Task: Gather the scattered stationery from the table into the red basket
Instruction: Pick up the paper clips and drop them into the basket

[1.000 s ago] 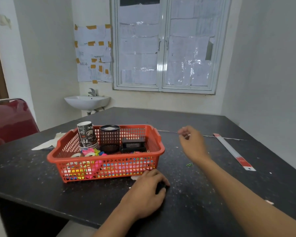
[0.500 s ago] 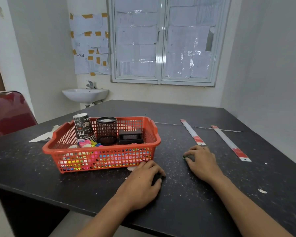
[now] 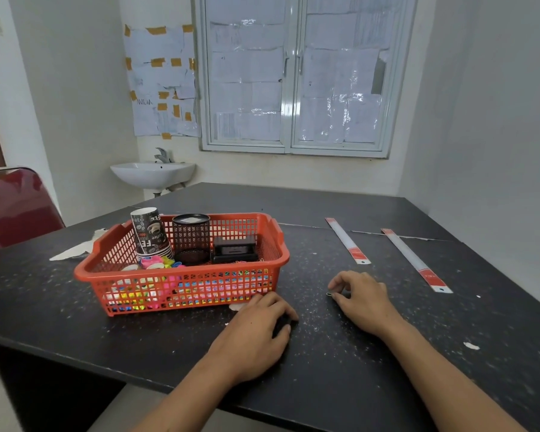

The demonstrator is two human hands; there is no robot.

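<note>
The red basket (image 3: 181, 280) stands left of centre on the black table (image 3: 340, 353). It holds stacked paper cups (image 3: 148, 233), a black mesh pen holder (image 3: 190, 238), a black box (image 3: 234, 249) and several colourful clips. Two white rulers with red ends, one (image 3: 346, 241) nearer the basket and one (image 3: 415, 260) further right, lie flat on the table. My right hand (image 3: 360, 299) rests on the table and pinches a small green paper clip (image 3: 329, 294) at its fingertips. My left hand (image 3: 256, 332) lies in front of the basket, fingers curled over a dark patch.
A torn white paper scrap (image 3: 75, 249) lies left of the basket. White flecks (image 3: 471, 346) dot the table at the right. A red chair (image 3: 16, 207) stands at the left. Behind the table are a sink (image 3: 153, 173) and a papered window.
My right hand came down from above the table onto the green paper clip and now pinches it. The left hand has stayed in place.
</note>
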